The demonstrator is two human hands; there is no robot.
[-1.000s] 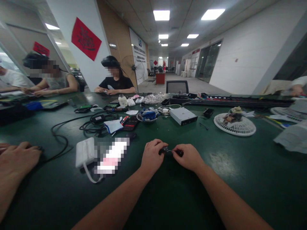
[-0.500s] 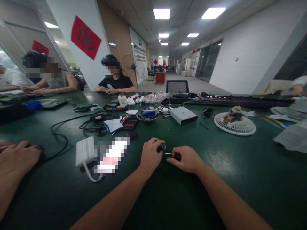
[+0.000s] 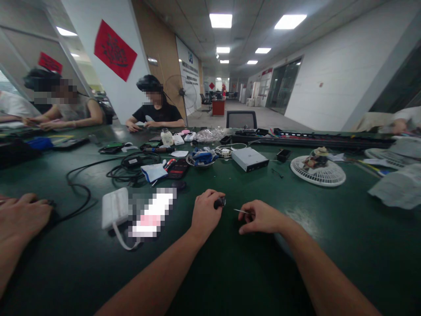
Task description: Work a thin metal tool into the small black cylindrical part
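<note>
Pixelated object (image 3: 151, 213) on the counter (image 3: 66, 267) at 7 o'clock, kind unreadable, dark object (image 3: 219, 202) half hidden by the left hand (image 3: 205, 214), thin metal tip (image 3: 241, 211) by the right hand (image 3: 259, 217) too small to tell, co-worker's hand (image 3: 23, 214) cut off at 9 o'clock

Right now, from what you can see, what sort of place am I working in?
Probably an electronics repair or assembly workroom: a long green workbench holds a small screwdriver, tangled black cables and a white metal device box.

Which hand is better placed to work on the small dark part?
Probably the right hand: its grip holds a thin metal shaft with the tip toward the small dark part, while the left hand is closed around that part.
</note>
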